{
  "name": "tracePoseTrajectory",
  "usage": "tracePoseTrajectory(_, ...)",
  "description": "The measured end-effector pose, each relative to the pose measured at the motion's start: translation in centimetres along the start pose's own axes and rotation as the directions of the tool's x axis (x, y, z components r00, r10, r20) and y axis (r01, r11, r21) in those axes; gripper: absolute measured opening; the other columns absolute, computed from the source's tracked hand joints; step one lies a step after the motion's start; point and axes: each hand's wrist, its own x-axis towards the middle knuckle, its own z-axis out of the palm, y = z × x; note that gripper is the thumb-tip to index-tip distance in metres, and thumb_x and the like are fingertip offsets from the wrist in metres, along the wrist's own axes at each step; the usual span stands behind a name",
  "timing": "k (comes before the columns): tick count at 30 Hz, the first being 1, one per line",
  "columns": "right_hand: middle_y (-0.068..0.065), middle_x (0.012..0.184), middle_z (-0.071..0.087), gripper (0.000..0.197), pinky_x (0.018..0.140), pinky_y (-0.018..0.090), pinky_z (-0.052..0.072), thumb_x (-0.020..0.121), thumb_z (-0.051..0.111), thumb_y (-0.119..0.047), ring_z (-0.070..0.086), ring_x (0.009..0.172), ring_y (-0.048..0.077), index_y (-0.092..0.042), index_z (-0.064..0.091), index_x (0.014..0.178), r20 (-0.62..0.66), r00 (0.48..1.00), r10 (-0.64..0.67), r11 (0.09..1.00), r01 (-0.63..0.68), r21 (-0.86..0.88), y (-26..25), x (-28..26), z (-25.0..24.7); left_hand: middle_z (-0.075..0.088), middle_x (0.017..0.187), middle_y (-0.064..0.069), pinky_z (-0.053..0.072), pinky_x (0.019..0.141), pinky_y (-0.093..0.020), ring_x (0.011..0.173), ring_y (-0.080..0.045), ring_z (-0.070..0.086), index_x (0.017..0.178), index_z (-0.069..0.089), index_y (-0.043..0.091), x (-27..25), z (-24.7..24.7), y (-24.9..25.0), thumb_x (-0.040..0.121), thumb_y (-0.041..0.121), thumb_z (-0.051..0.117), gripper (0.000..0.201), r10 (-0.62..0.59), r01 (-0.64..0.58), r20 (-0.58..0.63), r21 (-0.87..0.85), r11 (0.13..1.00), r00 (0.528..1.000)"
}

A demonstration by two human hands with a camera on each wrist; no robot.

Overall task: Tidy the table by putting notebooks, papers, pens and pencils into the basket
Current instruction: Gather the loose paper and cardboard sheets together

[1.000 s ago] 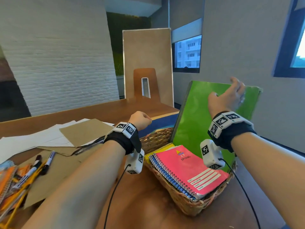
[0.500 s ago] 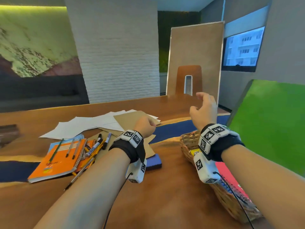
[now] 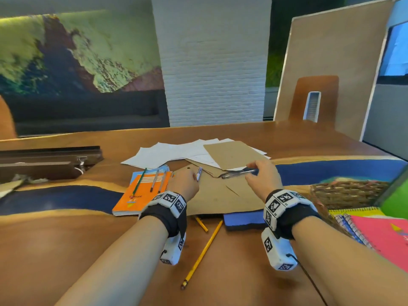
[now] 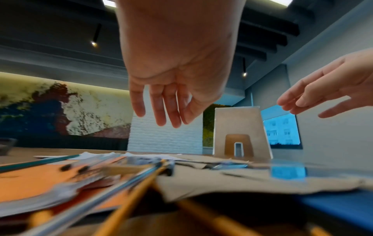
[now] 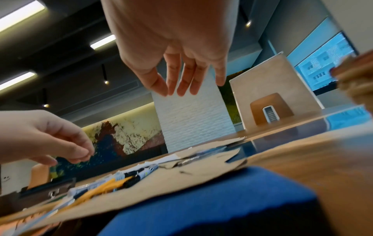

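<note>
Both hands hover empty over a brown card sheet (image 3: 216, 195) in the middle of the table. My left hand (image 3: 190, 181) hangs with relaxed fingers (image 4: 167, 111) just beside a white marker (image 3: 199, 173). My right hand (image 3: 260, 173) reaches with loose fingers (image 5: 187, 83) over dark pens (image 3: 237, 173) lying on the card. An orange spiral notebook (image 3: 141, 193) with pens on top lies to the left. A yellow pencil (image 3: 202, 252) lies near me. The wicker basket (image 3: 346, 192) at the right holds a pink notebook (image 3: 384, 237) and a green folder (image 3: 397, 202).
White papers (image 3: 174, 153) and another brown sheet (image 3: 231, 154) are spread behind the hands. A blue block (image 3: 245, 220) lies under the card's near edge. A dark case (image 3: 48, 164) sits at far left. An upright board (image 3: 331, 74) stands at the table's far right.
The view swung left from the basket to the pile. My right hand let go of the green folder, and both hands moved to the pens on the brown card.
</note>
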Motion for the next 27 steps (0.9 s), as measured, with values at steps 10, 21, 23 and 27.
tracePoseTrajectory(10,0.014,0.136,0.043,0.056,0.106,0.045,0.034,0.087,0.052,-0.041,0.038,0.127,0.031,-0.009,0.041,0.131,0.193,0.906,0.376,0.873,-0.278,-0.400,0.9,1.3,7.4,0.058,0.116,-0.004,0.042,0.099,-0.040,0.120,-0.023,0.047,0.108,0.059,0.015,0.6,2.5,-6.6,0.098,0.022,0.036,0.026,0.093,-0.096,0.022,0.233,0.968,0.995)
tracePoseTrajectory(21,0.016,0.136,0.039,0.066,0.104,0.040,0.038,0.086,0.058,-0.037,0.040,0.126,0.029,-0.003,0.029,0.135,0.164,0.802,0.574,0.775,-0.469,-0.424,1.7,3.0,8.4,0.051,0.125,0.003,0.035,0.099,-0.026,0.115,-0.012,0.044,0.125,0.052,0.020,1.3,3.3,-5.0,0.088,0.056,0.050,0.051,0.446,-0.474,0.260,0.052,0.879,0.856)
tracePoseTrajectory(23,0.018,0.135,0.038,0.055,0.100,0.037,0.041,0.089,0.055,-0.023,0.044,0.123,0.030,0.000,0.029,0.133,0.152,0.824,0.545,0.816,-0.481,-0.320,1.6,2.8,8.1,0.049,0.129,0.002,0.035,0.102,-0.026,0.119,-0.012,0.043,0.129,0.049,0.020,0.8,3.3,-4.2,0.083,0.061,0.054,0.062,0.517,-0.549,0.305,0.026,0.835,0.800)
tracePoseTrajectory(27,0.020,0.129,0.045,0.044,0.084,0.035,0.041,0.088,0.049,-0.003,0.049,0.115,0.035,-0.004,0.035,0.130,0.054,0.888,0.457,0.889,-0.455,-0.039,2.0,0.7,8.4,0.043,0.138,-0.002,0.033,0.107,-0.032,0.127,-0.017,0.039,0.137,0.041,0.017,0.4,3.8,-2.7,0.079,0.055,0.063,0.073,0.540,-0.594,0.360,0.051,0.803,0.761)
